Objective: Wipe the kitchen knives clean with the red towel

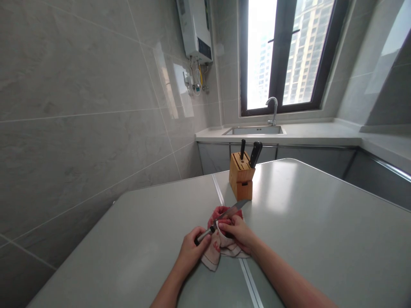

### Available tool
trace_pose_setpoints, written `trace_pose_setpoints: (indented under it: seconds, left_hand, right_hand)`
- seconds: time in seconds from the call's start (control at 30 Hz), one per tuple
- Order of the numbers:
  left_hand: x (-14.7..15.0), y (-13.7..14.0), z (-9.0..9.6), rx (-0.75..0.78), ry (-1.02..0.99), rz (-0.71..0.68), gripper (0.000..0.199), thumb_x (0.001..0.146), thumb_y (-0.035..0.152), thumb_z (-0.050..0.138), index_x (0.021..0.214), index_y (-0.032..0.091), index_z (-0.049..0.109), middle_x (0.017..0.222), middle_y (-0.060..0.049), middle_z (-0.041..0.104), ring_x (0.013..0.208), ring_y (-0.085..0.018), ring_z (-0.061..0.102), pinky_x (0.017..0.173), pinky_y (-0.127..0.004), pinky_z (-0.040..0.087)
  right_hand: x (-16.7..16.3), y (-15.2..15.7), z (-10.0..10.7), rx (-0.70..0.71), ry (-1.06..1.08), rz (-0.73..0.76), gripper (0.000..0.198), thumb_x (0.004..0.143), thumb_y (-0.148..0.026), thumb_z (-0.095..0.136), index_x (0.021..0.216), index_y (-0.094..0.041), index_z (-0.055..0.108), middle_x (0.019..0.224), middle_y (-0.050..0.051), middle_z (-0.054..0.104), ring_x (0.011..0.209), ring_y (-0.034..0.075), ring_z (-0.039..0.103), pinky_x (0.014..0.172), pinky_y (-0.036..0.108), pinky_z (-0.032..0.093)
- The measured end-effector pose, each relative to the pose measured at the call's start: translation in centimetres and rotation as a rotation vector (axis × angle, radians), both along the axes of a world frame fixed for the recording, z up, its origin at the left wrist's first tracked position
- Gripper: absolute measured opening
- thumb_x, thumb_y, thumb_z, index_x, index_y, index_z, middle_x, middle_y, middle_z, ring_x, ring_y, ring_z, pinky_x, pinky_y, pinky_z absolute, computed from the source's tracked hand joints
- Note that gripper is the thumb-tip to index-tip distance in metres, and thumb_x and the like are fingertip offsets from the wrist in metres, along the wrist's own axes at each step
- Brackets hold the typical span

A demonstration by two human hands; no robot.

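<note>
My left hand [193, 247] is closed around the handle of a kitchen knife [235, 208]. The blade points away and to the right, toward the base of a wooden knife block [241, 176]. Bunched under and beside the blade is a red and cream cloth [212, 252]. Its folds are pinched in my right hand [239, 233], close to the lower part of the blade. Some of the cloth rests on the table. Two black-handled tools stand in the block, the larger one [256, 154] at its right side.
The pale table [154, 239] has a metal seam [250, 282] running through it. A grey tiled wall [96, 141] borders the left side. Beyond the table, a counter holds a sink [253, 131] with a faucet [273, 110] under a window. A water heater [195, 30] hangs at the corner.
</note>
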State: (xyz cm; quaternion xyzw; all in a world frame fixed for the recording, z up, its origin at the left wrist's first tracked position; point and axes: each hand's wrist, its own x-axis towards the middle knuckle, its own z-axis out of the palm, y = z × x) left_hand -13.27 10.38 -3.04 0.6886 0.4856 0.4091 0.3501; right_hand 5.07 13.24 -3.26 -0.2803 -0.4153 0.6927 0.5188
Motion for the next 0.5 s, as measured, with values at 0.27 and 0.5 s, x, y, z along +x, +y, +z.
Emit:
trace_pose_setpoints:
  seconds: [0.27, 0.5]
  left_hand:
    - [0.06, -0.09, 0.12, 0.025, -0.004, 0.044, 0.031, 0.078, 0.045, 0.053, 0.070, 0.015, 0.056, 0.061, 0.002, 0.050, 0.059, -0.013, 0.043, 0.054, -0.020, 0.032]
    - [-0.19, 0.31, -0.61, 0.040, -0.019, 0.067, 0.034, 0.085, 0.043, 0.042, 0.066, 0.016, 0.050, 0.061, 0.003, 0.044, 0.061, -0.013, 0.041, 0.055, -0.020, 0.031]
  right_hand:
    - [-0.29, -0.22, 0.57, 0.014, 0.085, 0.002, 0.032, 0.066, -0.025, 0.072, 0.094, -0.015, 0.061, 0.087, 0.007, 0.070, 0.085, 0.021, 0.064, 0.081, 0.033, 0.046]
    - [-0.31, -0.34, 0.72, -0.016, 0.065, 0.006, 0.028, 0.066, -0.028, 0.071, 0.090, -0.015, 0.064, 0.082, 0.007, 0.070, 0.081, 0.020, 0.064, 0.077, 0.031, 0.046]
